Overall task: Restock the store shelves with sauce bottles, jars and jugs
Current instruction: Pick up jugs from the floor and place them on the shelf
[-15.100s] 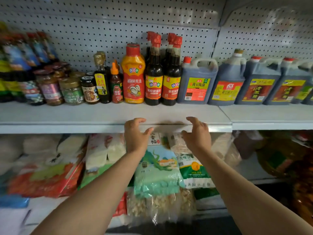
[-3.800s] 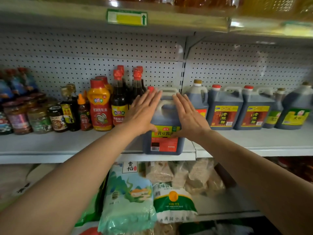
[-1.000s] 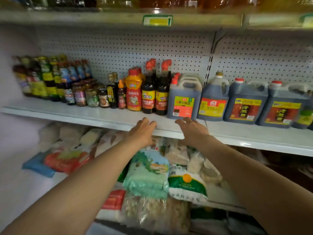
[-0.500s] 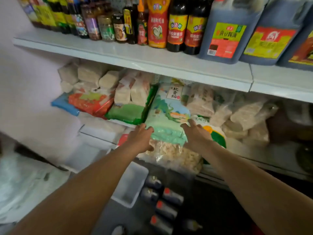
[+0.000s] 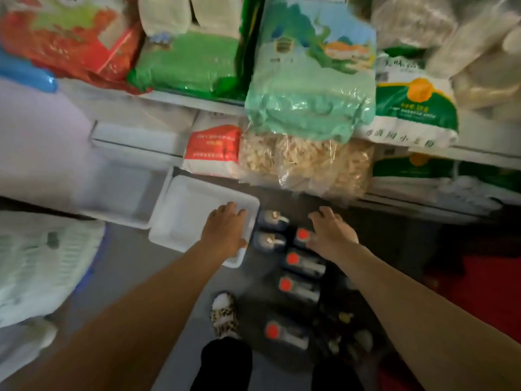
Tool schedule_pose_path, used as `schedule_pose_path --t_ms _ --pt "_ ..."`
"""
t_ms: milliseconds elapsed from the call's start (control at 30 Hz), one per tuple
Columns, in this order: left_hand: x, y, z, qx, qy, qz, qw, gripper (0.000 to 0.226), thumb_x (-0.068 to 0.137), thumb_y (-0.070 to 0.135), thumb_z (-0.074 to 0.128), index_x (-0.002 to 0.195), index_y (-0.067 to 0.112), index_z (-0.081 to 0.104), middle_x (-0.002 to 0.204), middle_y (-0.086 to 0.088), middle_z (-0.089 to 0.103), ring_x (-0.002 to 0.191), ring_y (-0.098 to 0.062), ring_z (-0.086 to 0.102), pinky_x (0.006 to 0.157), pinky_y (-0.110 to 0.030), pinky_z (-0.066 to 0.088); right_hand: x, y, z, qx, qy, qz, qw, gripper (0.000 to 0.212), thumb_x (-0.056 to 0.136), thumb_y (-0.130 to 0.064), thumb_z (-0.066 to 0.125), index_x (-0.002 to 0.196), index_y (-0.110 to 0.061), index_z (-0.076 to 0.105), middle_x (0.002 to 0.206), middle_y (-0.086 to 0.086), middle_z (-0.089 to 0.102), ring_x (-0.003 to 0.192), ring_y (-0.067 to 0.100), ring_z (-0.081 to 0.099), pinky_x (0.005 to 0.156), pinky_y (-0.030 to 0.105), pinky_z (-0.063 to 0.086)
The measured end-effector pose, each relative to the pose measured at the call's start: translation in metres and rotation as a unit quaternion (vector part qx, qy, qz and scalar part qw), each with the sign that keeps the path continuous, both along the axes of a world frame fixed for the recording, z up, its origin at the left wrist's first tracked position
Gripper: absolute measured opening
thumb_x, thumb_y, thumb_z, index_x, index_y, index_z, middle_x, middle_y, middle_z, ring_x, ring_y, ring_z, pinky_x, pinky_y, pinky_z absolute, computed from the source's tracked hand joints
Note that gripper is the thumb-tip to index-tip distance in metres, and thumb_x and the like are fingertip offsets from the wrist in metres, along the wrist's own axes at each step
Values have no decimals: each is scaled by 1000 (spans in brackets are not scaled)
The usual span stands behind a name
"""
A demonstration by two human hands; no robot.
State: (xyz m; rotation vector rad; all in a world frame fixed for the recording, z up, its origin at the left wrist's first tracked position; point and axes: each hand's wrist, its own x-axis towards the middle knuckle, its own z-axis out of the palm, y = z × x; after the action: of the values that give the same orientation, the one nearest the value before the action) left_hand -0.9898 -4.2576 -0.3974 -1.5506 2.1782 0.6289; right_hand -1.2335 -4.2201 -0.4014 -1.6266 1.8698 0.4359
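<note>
— Reaching down now? What changed?

— A second earlier I faced the shelf; my view dropped to the floor (image 5: 135, 266). Left hand (image 5: 225, 231) and right hand (image 5: 328, 232), fingers spread, each grip apart, holding nothing. Dark jugs (image 5: 303, 262) stood below, at six o'clock from the right hand.

— Surroundings?

— Dim aisle; white tray (image 5: 180, 215) at nine o'clock of the jugs.

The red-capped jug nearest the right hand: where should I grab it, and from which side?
Judging from above, the jug stands upright on the floor, red cap up, its handle apparently running rightward from the cap under the right hand. Come straight down and curl the fingers round that handle; neighbouring jugs crowd its left and near sides.
</note>
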Motion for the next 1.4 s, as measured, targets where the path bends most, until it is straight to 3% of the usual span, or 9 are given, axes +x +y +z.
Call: schedule_pose_path --t_ms 233,400,533,733,933,1067,1200,1300,1400 --pt "21 34 -133 19 34 38 999 66 84 45 72 139 20 43 144 -9 40 125 -27 47 103 -38 42 20 34 -138 49 -64 -97 992 59 92 -39 67 140 -23 37 134 3 49 115 24 55 81 32 41" --pt "18 43 -221 61 93 98 989 69 86 44 71 144 21 40 150 -7 36 134 -27 39 108 -43 41 34 34 -219 37 -96 -101 989 55 91 -44 68 138 -27 45 142 3 43 121 24 54 94 37 47" --pt "10 40 -285 73 162 158 971 69 89 41 68 147 17 40 146 -9 42 133 -28 42 107 -43 41 38 28 -281 -4 -131 -146 981 55 90 -47 68 137 -26 46 139 3 49 121 26 54 90 34 43" --pt "-10 37 -356 100 267 161 945 69 91 45 65 149 15 40 147 -10 44 132 -25 45 100 -23 31 28 30 -348 -23 -165 -183 969 44 93 -40 66 132 -21 57 127 5 59 114 26 59 96 42 49" --pt "-26 30 -391 75 299 140 941 65 89 39 69 147 25 44 147 -7 45 135 -21 41 100 -8 25 21 38 -378 -64 -207 -199 956 39 95 -37 64 132 -25 61 124 0 63 108 14 55 89 24 37" --pt "-27 25 -397 59 315 121 939 55 91 35 68 142 23 52 145 -8 47 130 -14 39 97 3 17 23 29 -389 -63 -219 -181 957 35 97 -34 62 129 -20 63 123 4 64 111 21 58 85 22 36" --pt "-30 22 -395 92 301 147 938 53 95 39 61 144 30 46 156 -3 37 143 -19 31 118 -35 27 28 22 -389 -35 -228 -171 958 29 102 -37 52 124 -20 58 107 6 66 101 28 62 82 33 45" --pt "-32 10 -386 86 309 155 934 49 98 37 57 145 25 46 153 -2 42 142 -19 35 118 -39 29 34 15 -380 -55 -219 -157 961 29 104 -39 45 115 -16 59 103 11 69 97 34 65 76 36 47" --pt "-26 -3 -369 82 283 138 946 50 98 37 58 142 17 51 143 -4 54 133 -20 47 111 -31 34 42 11 -360 -60 -205 -139 967 30 105 -37 44 111 -12 59 101 16 70 93 37 65 76 41 49"
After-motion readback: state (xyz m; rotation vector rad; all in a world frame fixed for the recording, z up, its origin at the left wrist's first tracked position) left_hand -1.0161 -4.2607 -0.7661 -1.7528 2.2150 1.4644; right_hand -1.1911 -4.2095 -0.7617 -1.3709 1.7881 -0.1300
